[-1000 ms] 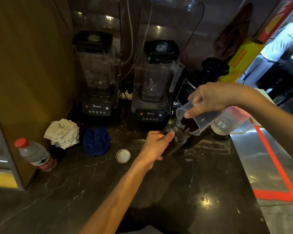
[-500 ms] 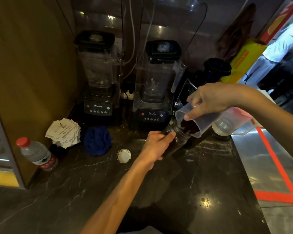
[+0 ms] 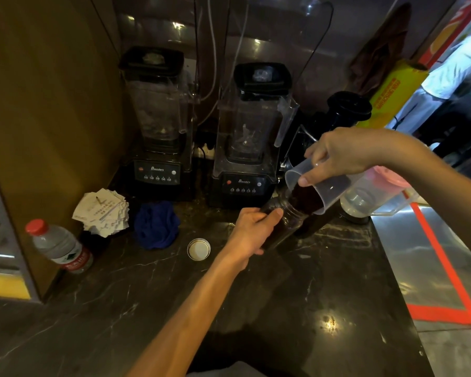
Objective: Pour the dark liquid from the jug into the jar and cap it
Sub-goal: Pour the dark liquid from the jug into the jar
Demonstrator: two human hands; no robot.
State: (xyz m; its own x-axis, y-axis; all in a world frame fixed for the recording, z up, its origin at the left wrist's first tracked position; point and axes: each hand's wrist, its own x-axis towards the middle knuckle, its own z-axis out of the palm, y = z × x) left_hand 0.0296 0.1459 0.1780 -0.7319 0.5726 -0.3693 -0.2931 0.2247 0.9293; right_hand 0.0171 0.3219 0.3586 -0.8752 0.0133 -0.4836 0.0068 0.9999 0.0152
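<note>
My right hand (image 3: 337, 153) grips a clear plastic jug (image 3: 318, 191) from above and holds it tipped leftward, with dark liquid pooled at its lip. That lip rests over the mouth of a clear jar (image 3: 286, 221), which leans toward the jug and holds dark liquid. My left hand (image 3: 252, 232) is wrapped around the jar's side, hiding much of it. The jar's round cap (image 3: 198, 249) lies upside down on the dark marble counter (image 3: 297, 295), left of my left wrist.
Two black blenders (image 3: 158, 126) (image 3: 252, 137) stand at the back, a black appliance (image 3: 346, 110) right of them. A blue cloth (image 3: 157, 224), a stack of paper slips (image 3: 104, 212) and a red-capped water bottle (image 3: 59, 246) sit left. A second clear jug (image 3: 375, 197) stands behind my right arm.
Both hands hold nearly the same pose. The jug stays tilted over the jar, and the view has shifted slightly.
</note>
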